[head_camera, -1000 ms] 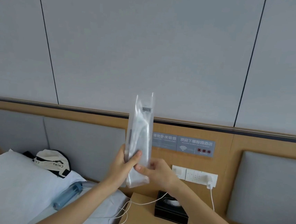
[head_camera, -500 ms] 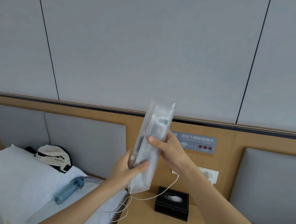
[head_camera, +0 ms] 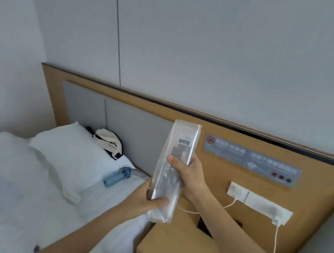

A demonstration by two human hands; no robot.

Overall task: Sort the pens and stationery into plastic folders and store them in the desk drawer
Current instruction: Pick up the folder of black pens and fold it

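Pouch (head_camera: 175, 168): long, clear, glossy plastic, flat, barcode sticker near its top; dim, blurred stationery shapes inside. Held in the air, leaning slightly right, between both hands. Left hand (head_camera: 144, 199): grips the lower part, thumb across the front, forearm reaching up from below. Right hand (head_camera: 190, 173): curled round the middle from the right, thumb on the front. Below the hands: tan, smooth wooden nightstand (head_camera: 170, 247). Left of the left hand: white pillow (head_camera: 67, 153), blue translucent bottle (head_camera: 116, 176).
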